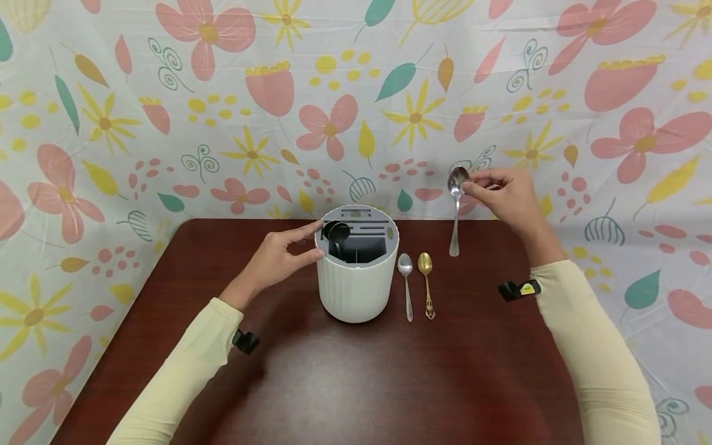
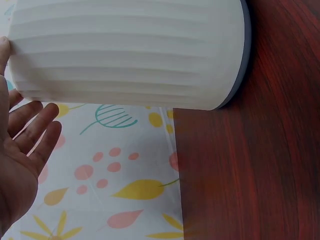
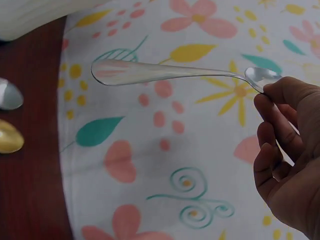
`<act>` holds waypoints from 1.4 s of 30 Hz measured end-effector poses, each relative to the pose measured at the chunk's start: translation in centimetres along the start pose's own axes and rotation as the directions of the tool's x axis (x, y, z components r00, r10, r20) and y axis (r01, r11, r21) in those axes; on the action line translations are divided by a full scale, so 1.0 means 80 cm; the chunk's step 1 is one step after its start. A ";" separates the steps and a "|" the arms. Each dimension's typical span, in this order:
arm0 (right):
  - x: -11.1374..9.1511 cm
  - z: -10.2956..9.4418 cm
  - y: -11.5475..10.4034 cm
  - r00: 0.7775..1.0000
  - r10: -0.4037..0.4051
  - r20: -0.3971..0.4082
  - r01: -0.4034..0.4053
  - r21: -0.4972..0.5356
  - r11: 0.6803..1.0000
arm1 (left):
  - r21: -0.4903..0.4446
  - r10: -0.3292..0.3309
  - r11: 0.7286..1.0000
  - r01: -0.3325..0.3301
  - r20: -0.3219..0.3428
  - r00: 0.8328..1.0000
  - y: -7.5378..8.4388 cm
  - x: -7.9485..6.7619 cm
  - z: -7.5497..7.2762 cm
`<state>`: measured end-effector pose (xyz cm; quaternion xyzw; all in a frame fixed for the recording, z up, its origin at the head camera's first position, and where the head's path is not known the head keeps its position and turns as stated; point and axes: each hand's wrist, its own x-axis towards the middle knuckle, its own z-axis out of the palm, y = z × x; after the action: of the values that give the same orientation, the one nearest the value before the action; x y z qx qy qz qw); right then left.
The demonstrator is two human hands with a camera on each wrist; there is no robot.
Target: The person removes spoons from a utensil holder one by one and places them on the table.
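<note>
Nearest, two pale sleeves (image 1: 183, 371) reached in over the dark wooden tabletop (image 1: 345, 383), a broad stretch of which lay between them, leaving both forearms room to move. Farther in, a short silver spoon (image 1: 405, 266) and a gold spoon (image 1: 425, 266) lay side by side, bowls pointing away from the person, just right of the white holder (image 1: 355, 296). The left hand (image 1: 278, 253) spread its thumb and fingers, nearly straight, against the holder's upper side. From the head, the gray insert (image 1: 378, 216) showed slots and compartments, with black utensils (image 1: 337, 233) standing at the left, perhaps spoons, though the dark blurred them; only the left wrist view gave the holder's dark base (image 2: 247, 50). Near the table's back edge, the right hand (image 1: 508, 194) pinched another silver spoon (image 1: 456, 213) by its bowl, handle downward, well apart from the holder. The right wrist view alone showed the remaining fingers curled below the pinch and the handle's broad, rounded end. Beyond the edge rose a floral cloth (image 1: 334, 62).
</note>
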<state>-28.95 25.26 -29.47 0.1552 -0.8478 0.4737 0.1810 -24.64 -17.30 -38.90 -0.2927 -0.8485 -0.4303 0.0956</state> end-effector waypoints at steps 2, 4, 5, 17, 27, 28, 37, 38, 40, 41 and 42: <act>-0.003 0.001 0.008 1.000 0.014 0.001 -0.014 -0.024 1.000 | 0.003 -0.005 1.000 0.005 0.003 1.000 0.001 0.000 0.000; -0.007 0.002 0.017 1.000 0.028 0.012 -0.028 -0.033 0.999 | 0.005 -0.006 1.000 0.006 0.004 1.000 0.001 0.000 0.000; -0.009 0.002 0.021 0.999 0.036 0.018 -0.035 -0.040 0.999 | 0.004 -0.007 1.000 0.007 0.004 1.000 0.001 0.000 0.000; -0.025 0.011 0.091 0.997 0.043 0.062 -0.037 -0.096 0.995 | 0.004 -0.012 1.000 0.012 0.001 1.000 0.000 0.000 0.000; -0.043 0.022 0.152 0.962 0.214 0.166 -0.193 -0.134 0.972 | -0.019 -0.009 1.000 0.009 0.004 1.000 -0.001 0.001 0.000; -0.045 0.023 0.154 0.958 0.228 0.171 -0.205 -0.141 0.968 | -0.020 -0.011 1.000 0.011 0.005 1.000 -0.001 0.001 0.001; -0.056 0.033 0.175 0.944 0.281 0.173 -0.261 -0.128 0.957 | -0.009 -0.014 1.000 0.014 0.003 1.000 0.001 0.001 0.001; -0.058 0.034 0.177 0.942 0.287 0.173 -0.267 -0.132 0.955 | -0.010 -0.013 1.000 0.013 0.001 1.000 0.001 0.001 0.001; -0.062 0.036 0.182 0.940 0.297 0.170 -0.275 -0.138 0.951 | -0.010 -0.011 1.000 0.011 0.000 1.000 0.001 0.001 0.001; -0.064 0.038 0.184 0.939 0.298 0.168 -0.277 -0.139 0.951 | -0.009 -0.009 1.000 0.009 -0.001 1.000 0.001 0.001 0.001; -0.065 0.039 0.187 0.940 0.298 0.167 -0.277 -0.138 0.951 | -0.010 -0.004 1.000 0.004 -0.002 1.000 0.001 0.001 0.001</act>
<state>-31.31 30.61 -44.51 0.0625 -0.8997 0.4303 0.0384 -24.65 -17.19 -38.90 -0.2913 -0.8468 -0.4351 0.0941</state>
